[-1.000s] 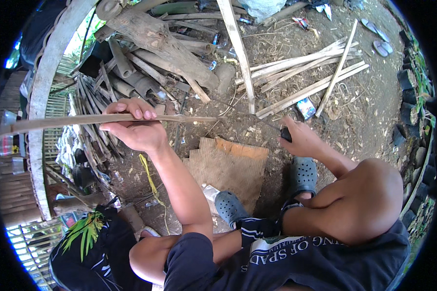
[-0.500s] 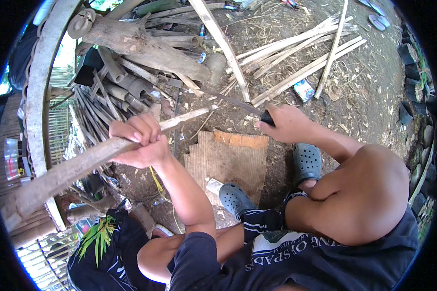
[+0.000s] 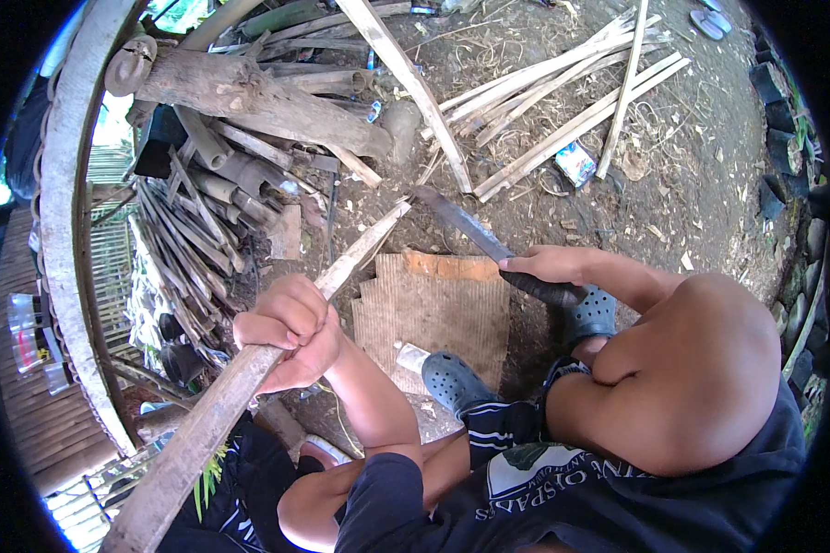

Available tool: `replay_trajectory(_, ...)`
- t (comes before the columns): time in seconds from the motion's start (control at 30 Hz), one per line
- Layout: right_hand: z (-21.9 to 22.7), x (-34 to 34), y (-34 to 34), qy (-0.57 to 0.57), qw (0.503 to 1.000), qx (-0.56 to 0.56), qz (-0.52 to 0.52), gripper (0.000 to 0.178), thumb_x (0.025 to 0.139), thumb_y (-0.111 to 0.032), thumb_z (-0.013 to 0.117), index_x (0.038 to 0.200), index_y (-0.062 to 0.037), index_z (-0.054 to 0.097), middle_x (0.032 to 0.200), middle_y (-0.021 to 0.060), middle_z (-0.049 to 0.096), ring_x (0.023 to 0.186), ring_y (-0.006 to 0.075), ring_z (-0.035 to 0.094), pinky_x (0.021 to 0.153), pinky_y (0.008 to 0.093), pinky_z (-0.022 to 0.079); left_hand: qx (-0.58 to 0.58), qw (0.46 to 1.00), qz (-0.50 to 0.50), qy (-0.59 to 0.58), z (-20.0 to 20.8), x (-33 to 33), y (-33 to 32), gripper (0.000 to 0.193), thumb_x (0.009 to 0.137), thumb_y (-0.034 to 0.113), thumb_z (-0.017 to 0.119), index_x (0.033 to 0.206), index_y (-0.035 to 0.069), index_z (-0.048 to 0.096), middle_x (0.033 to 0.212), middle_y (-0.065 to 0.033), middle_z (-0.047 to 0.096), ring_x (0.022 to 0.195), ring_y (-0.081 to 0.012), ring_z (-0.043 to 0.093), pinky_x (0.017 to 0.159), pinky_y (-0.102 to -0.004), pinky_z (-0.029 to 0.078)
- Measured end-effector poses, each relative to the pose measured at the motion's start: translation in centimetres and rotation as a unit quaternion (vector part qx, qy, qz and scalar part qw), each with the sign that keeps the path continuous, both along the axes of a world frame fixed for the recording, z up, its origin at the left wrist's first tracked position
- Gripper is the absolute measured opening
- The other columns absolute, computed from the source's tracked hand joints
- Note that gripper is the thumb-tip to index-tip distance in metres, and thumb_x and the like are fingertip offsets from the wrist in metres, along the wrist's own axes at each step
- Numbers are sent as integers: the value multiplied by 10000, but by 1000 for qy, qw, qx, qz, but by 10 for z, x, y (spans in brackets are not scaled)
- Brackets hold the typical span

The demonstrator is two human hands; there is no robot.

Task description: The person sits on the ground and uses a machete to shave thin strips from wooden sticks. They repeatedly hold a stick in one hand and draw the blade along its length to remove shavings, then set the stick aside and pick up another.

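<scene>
Wood slat (image 3: 214, 405) runs diag. from near left to approx. ctr, L hand (image 3: 295, 332) w/ fingers closed round its mid. R hand (image 3: 546, 264) has fingers wrapped on machete (image 3: 468, 227) hndl, tip by slat's far end; contact unclear. Cardboard (image 3: 433, 318) on ground, pale sticks (image 3: 576, 129) far right.
</scene>
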State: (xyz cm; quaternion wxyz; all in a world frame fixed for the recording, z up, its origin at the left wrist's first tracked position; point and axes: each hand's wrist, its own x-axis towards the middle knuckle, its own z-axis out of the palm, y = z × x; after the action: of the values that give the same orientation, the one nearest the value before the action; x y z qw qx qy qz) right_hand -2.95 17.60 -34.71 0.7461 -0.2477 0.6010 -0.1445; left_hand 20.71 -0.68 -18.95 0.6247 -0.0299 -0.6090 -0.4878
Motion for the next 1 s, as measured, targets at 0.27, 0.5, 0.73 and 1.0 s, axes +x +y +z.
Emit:
replay_trajectory(0.27, 86, 2, -19, 296, 876, -289, 246, 476, 898, -325, 706, 1126, 78, 594, 901, 264, 712, 859, 419, 738, 739, 504, 587, 1, 998, 66, -17, -1, -4, 5, 684, 986, 763, 410, 815, 101, 387, 488, 17, 317, 362, -82, 250, 338, -253, 200)
replay_trajectory(0.5, 128, 20, -70, 429, 758, -322, 372, 468, 844, -91, 716, 1215, 143, 554, 979, 211, 746, 893, 352, 766, 689, 448, 614, 30, 998, 44, -26, -4, -33, 15, 744, 945, 798, 448, 830, 63, 420, 494, -17, 336, 385, -105, 257, 354, -257, 207)
replay_trajectory(0.73, 126, 26, -60, 398, 730, -206, 516, 407, 855, -108, 722, 1202, 96, 662, 1179, 182, 708, 1074, 302, 728, 787, 390, 616, -15, 981, 184, -66, -2, -45, 19, 737, 969, 829, 264, 801, 117, 352, 480, 31, 252, 362, -69, 193, 320, -235, 178)
replay_trajectory(1.0, 112, 11, -53, 423, 766, -292, 386, 417, 804, -130, 763, 1161, 65, 670, 1073, 185, 743, 968, 337, 755, 771, 428, 619, 14, 975, 217, -42, 0, -34, 5, 735, 971, 810, 326, 839, 90, 400, 497, 14, 305, 353, -86, 242, 314, -241, 206)
